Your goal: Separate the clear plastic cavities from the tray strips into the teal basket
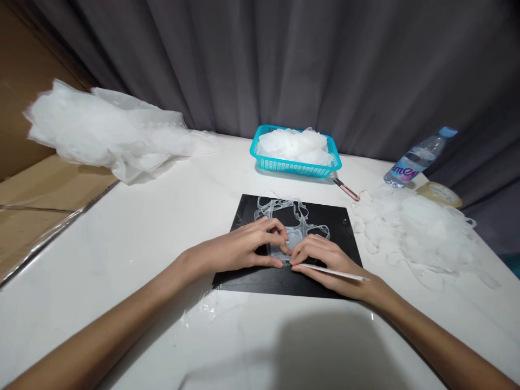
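Observation:
A translucent whitish piece with thin looping strands [293, 234] lies on a black board [252, 279]. My left hand [262, 244] holds its near left part, with the thumb and bent fingers on the near edge. From the other side, my right hand [323, 257] touches the same near edge with its fingertips close to the left ones. In its curled fingers is a slim white stick [337, 272], pointing back towards the wrist. The fingers partly hide the near edge of the piece.
Behind the board stands a turquoise basket [296, 165] of white material, with small snips [346, 189] beside it. A white heap [430, 233], a tape roll [439, 193] and a water bottle [420, 158] are at right. A white bundle [109, 127] lies at back left.

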`<action>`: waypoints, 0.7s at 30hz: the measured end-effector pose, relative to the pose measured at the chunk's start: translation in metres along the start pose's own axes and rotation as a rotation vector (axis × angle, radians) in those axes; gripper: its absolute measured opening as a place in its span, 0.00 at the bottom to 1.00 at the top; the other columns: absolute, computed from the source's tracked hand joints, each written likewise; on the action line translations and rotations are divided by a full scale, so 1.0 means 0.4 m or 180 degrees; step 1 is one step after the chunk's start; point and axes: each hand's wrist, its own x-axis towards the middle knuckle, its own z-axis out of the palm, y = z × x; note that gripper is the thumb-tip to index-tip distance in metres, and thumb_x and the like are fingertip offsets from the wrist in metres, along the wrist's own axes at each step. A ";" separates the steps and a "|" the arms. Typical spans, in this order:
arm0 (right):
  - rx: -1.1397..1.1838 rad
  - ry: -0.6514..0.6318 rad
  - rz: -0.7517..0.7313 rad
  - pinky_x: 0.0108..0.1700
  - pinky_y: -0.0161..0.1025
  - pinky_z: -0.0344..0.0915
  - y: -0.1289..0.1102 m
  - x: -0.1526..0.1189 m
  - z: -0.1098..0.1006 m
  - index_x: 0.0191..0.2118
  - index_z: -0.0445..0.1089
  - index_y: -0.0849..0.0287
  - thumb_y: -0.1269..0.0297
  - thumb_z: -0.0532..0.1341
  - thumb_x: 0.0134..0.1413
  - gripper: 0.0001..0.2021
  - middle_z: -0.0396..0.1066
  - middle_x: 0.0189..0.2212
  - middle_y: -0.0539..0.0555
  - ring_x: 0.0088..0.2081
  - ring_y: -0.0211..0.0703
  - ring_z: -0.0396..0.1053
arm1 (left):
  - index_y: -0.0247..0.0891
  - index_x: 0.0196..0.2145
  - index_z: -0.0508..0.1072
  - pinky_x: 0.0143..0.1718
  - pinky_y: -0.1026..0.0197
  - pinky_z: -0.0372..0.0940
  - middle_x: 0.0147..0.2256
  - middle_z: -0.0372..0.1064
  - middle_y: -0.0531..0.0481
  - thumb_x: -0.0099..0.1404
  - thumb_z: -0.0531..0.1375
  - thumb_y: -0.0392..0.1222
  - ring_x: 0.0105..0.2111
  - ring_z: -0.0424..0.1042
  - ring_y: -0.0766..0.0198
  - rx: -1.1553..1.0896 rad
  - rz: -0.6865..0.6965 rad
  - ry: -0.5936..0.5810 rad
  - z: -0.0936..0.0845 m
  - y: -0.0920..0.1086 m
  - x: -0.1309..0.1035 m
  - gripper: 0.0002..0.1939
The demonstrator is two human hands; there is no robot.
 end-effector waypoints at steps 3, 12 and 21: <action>-0.0026 0.0017 -0.0057 0.53 0.43 0.66 0.001 -0.001 0.003 0.44 0.71 0.55 0.67 0.62 0.70 0.01 0.77 0.44 0.53 0.47 0.42 0.73 | 0.47 0.49 0.80 0.59 0.54 0.59 0.54 0.66 0.46 0.72 0.64 0.47 0.54 0.67 0.54 0.0025 -0.0016 -0.0010 -0.001 0.004 0.002 0.10; 0.0110 -0.0154 0.0223 0.51 0.41 0.69 -0.012 -0.001 -0.034 0.40 0.71 0.56 0.70 0.61 0.69 0.04 0.76 0.44 0.54 0.46 0.42 0.74 | 0.47 0.50 0.79 0.57 0.55 0.60 0.53 0.65 0.46 0.72 0.65 0.49 0.53 0.68 0.55 0.0127 -0.0083 -0.0138 -0.006 -0.008 0.007 0.12; 0.0115 -0.0033 0.0185 0.52 0.43 0.70 0.003 -0.006 -0.022 0.39 0.72 0.55 0.67 0.63 0.68 0.03 0.76 0.42 0.54 0.47 0.44 0.73 | 0.48 0.51 0.80 0.59 0.55 0.59 0.53 0.66 0.46 0.71 0.65 0.50 0.53 0.68 0.54 -0.0060 -0.0019 -0.0058 -0.004 -0.015 0.006 0.13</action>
